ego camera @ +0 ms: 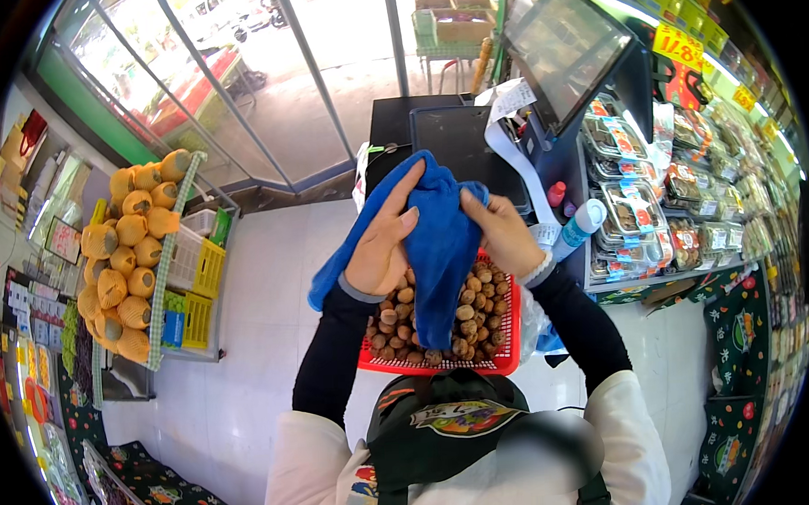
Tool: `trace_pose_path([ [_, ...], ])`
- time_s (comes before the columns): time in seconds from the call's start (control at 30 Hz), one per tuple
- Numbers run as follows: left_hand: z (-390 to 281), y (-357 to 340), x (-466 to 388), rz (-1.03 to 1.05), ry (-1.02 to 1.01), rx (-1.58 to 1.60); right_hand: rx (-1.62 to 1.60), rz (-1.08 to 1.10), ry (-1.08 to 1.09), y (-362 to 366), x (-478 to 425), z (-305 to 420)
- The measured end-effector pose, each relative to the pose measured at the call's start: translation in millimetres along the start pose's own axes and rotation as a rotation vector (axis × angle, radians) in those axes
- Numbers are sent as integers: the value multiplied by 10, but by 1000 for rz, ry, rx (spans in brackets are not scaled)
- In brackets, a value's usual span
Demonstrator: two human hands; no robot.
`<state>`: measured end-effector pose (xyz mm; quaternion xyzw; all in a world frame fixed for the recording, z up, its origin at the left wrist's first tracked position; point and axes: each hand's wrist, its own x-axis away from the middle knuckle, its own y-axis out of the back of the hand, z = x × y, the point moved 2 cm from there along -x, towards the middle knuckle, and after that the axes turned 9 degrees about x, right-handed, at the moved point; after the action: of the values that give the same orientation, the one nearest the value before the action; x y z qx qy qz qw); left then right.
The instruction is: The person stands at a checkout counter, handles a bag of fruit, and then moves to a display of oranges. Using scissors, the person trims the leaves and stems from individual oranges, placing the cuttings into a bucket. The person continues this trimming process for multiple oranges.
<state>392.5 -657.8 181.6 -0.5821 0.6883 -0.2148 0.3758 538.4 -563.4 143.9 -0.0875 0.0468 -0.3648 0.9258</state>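
A blue cloth [438, 251] hangs in front of me above a red plastic basket [511, 363] of walnuts [471, 310]. My left hand [380, 243] holds the cloth up with its index finger extended along it and the thumb raised. Part of the cloth trails down behind that hand, and its other fingers are partly hidden. Between thumb and fingers, my right hand [505, 231] pinches the cloth's upper right edge. The cloth's lower end hangs over the walnuts and hides some of them.
Beyond my hands is a black counter [395, 121] with a monitor [565, 49], a paper strip [512, 153] and a spray can [579, 228]. Clear packs of food [629, 205] are stacked at right. Netted fruit [124, 258] fills a stand at left. Glass doors [342, 65] stand ahead.
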Motion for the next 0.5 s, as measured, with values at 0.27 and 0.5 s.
trace_pose_path([
  [0.27,-998,663,876,-337,-78,-163,588,-134,31,183,-581,760],
  [0.5,-1255,838,1370,-467,36,-984,1213,59,292,-378,-1340,882],
])
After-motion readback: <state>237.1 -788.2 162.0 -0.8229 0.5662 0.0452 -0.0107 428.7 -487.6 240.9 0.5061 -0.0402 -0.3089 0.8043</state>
